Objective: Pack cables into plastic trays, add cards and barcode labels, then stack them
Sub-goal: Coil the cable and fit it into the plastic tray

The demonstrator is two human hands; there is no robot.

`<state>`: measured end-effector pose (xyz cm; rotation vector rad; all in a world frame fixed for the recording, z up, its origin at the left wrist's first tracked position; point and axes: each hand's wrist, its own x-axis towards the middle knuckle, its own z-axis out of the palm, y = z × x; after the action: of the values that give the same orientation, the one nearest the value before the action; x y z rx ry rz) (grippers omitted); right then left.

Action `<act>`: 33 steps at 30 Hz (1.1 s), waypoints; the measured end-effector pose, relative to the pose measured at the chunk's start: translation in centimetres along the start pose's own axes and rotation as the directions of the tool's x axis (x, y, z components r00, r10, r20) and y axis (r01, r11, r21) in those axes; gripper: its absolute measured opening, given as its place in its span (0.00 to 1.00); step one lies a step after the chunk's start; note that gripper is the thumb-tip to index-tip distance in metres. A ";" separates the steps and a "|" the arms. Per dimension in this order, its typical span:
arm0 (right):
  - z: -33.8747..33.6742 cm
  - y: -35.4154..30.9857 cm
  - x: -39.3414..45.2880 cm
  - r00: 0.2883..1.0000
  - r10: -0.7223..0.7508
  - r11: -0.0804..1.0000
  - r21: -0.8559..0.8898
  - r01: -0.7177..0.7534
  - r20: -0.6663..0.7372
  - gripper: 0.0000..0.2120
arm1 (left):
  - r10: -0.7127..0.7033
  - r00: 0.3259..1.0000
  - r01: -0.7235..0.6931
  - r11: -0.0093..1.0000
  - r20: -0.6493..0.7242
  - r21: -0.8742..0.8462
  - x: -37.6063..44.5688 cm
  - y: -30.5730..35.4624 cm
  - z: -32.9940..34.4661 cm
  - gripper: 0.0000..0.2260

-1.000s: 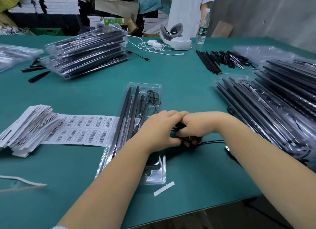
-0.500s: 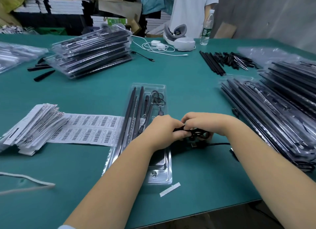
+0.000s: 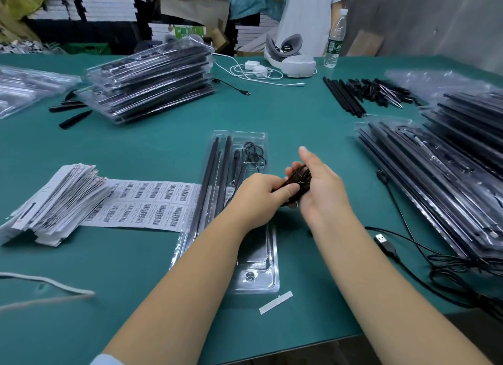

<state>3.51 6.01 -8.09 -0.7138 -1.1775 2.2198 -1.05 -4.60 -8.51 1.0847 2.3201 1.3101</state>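
Head view: hands (image 3: 288, 193) half hide coiled cable (image 3: 298, 180).

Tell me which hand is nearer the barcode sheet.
Left. The left hand is just right of the barcode sheet, over the open tray. The right hand is farther right, past the tray; both hold the coiled cable.

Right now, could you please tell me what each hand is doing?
Left hand: pinching the coiled cable.
Right hand: gripping the same cable, fingers curled round it.
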 end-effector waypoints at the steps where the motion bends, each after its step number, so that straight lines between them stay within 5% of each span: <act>1: 0.3 0.0 0.0 0.999 0.009 0.998 0.056 -0.007 -0.041 0.10 | 0.000 1.000 0.000 1.000 -0.003 0.006 -0.1 -0.1 0.0 0.14; 5: 0.2 0.5 0.4 0.995 0.033 0.967 0.255 -0.007 -0.097 0.11 | 0.084 0.996 -0.078 0.967 -0.017 0.241 -0.3 0.2 0.5 0.13; 7: -0.4 0.8 0.4 0.990 0.083 0.948 0.315 -0.044 -0.111 0.12 | 0.104 0.995 -0.091 0.910 -0.008 0.405 -0.6 0.8 0.1 0.20; 10: -0.8 0.9 0.3 0.983 0.136 0.926 0.369 -0.082 -0.122 0.13 | -0.078 0.996 0.039 0.778 0.035 0.627 -1.6 2.4 -1.9 0.37; 12: -0.7 1.0 0.3 0.982 0.144 0.921 0.378 -0.088 -0.123 0.14 | -0.191 0.969 0.029 0.712 0.155 0.702 -3.1 2.9 -3.3 0.48; 15: -0.6 1.0 0.4 0.981 0.154 0.919 0.382 -0.097 -0.121 0.14 | -0.181 0.899 -0.150 0.728 0.399 0.669 -7.1 2.0 -4.3 0.59; 17: -0.6 1.0 0.5 0.980 0.155 0.914 0.394 -0.094 -0.126 0.14 | -0.133 0.873 -0.245 0.710 0.468 0.660 -9.4 1.0 -4.0 0.59; 21: -0.5 1.1 0.5 0.979 0.160 0.906 0.412 -0.094 -0.129 0.14 | -0.036 0.920 -0.272 0.660 0.391 0.700 -10.5 -0.5 -2.6 0.48; 33: 0.1 1.5 -0.5 0.988 0.139 0.900 0.426 -0.095 -0.072 0.14 | 0.116 0.973 -0.194 0.878 0.198 0.438 -10.5 0.3 -1.8 0.38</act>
<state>3.52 4.94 -9.21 -0.7167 -0.5824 2.3936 5.34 -13.10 -8.57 1.4843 2.5152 0.6873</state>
